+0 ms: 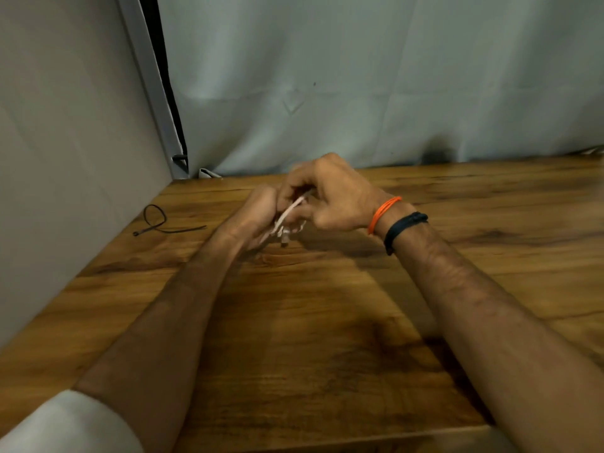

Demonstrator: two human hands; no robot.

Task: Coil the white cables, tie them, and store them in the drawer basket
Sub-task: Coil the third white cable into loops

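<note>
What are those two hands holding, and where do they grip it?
A bundled white cable, held between both hands: left hand grips its lower side, right hand pinches the upper part. One end dangles below.

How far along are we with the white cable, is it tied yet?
Not tied yet. Both hands, left hand and right hand, hold the white cable bunched above the wooden table, so coiling is in hand. The black zip tie lies unused, loosely looped, near the left wall. Tying and storing remain; no drawer basket is in view.
</note>
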